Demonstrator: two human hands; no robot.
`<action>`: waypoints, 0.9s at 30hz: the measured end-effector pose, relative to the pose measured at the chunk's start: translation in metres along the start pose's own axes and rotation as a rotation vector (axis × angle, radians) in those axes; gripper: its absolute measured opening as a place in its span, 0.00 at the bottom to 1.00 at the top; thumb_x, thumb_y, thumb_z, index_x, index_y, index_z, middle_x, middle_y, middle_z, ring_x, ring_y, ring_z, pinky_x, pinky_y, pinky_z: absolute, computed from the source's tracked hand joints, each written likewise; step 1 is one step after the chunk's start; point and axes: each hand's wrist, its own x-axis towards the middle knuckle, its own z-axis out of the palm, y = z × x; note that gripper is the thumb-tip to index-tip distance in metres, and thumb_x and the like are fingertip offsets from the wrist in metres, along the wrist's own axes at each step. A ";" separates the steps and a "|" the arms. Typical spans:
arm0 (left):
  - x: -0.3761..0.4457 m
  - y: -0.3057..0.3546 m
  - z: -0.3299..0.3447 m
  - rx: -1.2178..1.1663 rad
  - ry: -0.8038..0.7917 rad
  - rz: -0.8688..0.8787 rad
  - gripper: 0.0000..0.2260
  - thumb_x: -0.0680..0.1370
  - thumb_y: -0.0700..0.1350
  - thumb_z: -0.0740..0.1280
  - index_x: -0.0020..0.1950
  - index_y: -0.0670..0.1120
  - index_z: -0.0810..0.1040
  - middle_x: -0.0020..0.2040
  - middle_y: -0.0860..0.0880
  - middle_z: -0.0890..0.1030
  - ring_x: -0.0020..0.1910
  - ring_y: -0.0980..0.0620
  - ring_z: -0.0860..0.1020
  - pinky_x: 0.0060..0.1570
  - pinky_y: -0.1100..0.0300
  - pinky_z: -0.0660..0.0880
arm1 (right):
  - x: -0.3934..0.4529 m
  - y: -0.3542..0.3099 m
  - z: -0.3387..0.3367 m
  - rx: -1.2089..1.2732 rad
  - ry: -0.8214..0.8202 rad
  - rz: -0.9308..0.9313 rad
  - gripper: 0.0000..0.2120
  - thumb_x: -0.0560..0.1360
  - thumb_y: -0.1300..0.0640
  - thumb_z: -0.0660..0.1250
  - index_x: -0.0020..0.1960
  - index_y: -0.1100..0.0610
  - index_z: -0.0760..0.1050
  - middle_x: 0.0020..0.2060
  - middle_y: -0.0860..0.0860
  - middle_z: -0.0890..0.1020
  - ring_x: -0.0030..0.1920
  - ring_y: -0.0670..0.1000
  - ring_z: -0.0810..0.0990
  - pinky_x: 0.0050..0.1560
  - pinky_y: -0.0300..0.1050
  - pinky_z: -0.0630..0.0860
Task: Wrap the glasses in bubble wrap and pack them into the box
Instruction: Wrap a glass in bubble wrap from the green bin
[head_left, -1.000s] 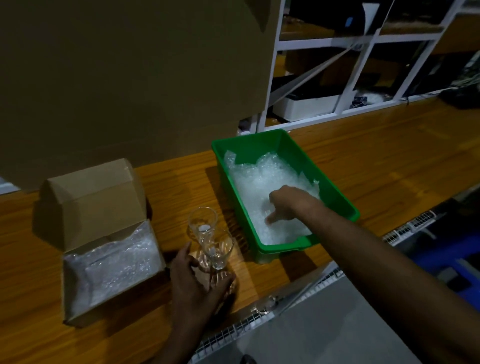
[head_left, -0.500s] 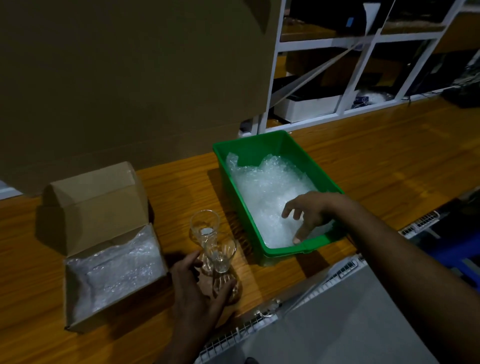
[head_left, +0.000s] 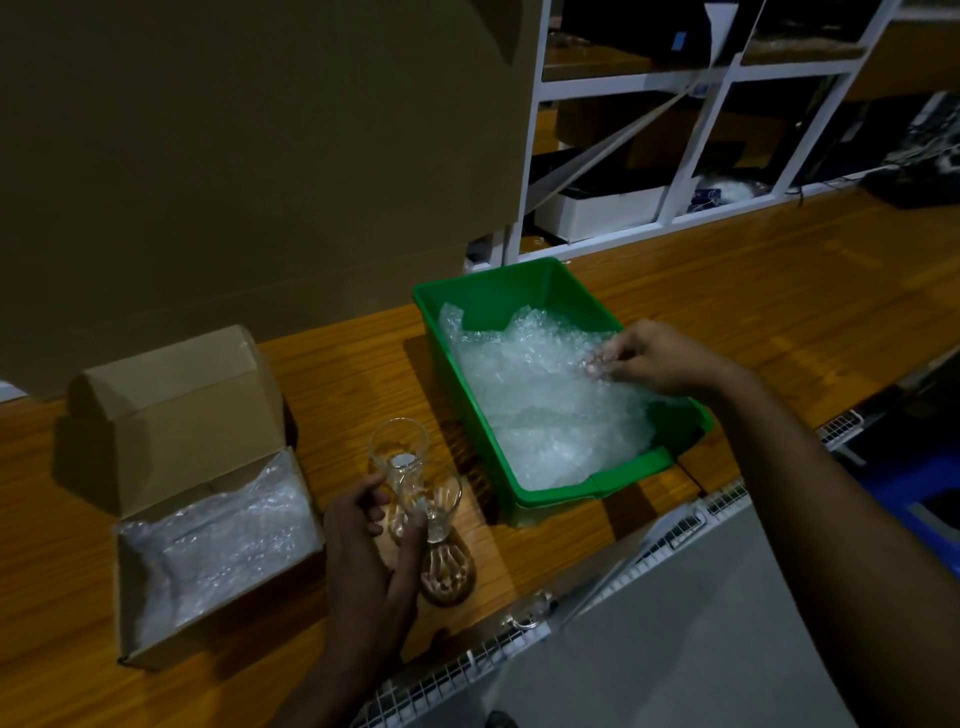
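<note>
Wooden bench (head_left: 753, 291): at nine o'clock our box (head_left: 156, 631) is only lined. Our left hand (head_left: 366, 551) grips two bare glasses (head_left: 415, 483) at six; our right hand (head_left: 654, 358) pinches bubble wrap (head_left: 540, 405) in the green tub (head_left: 498, 291). Wrapping and packing remain.

No text, label, brand or number can be read anywhere — the light is dim and the surfaces that show are plain. The cardboard box (head_left: 208, 499) bears no print, and the green bin (head_left: 519, 291) none either — things on the shelves (head_left: 727, 78) are too dark and blurred.
</note>
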 end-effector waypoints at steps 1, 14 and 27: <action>0.005 0.004 -0.001 -0.012 -0.002 0.009 0.19 0.77 0.54 0.65 0.67 0.55 0.67 0.54 0.49 0.73 0.51 0.49 0.75 0.49 0.56 0.73 | -0.003 0.000 -0.002 0.080 0.018 -0.012 0.05 0.77 0.56 0.70 0.43 0.48 0.81 0.47 0.46 0.83 0.49 0.48 0.80 0.48 0.47 0.75; 0.079 0.076 0.008 -0.229 -0.233 0.000 0.10 0.78 0.48 0.68 0.59 0.54 0.75 0.40 0.50 0.82 0.39 0.52 0.81 0.37 0.55 0.78 | -0.042 -0.025 0.031 0.160 0.505 -0.315 0.07 0.69 0.51 0.76 0.42 0.42 0.80 0.41 0.38 0.83 0.47 0.37 0.82 0.51 0.43 0.82; 0.101 0.053 0.024 -0.338 -0.394 -0.296 0.11 0.77 0.37 0.72 0.58 0.46 0.82 0.45 0.39 0.84 0.40 0.51 0.82 0.39 0.62 0.77 | -0.057 -0.016 0.074 0.524 0.444 0.023 0.07 0.81 0.62 0.64 0.46 0.57 0.79 0.46 0.51 0.87 0.44 0.47 0.86 0.48 0.51 0.83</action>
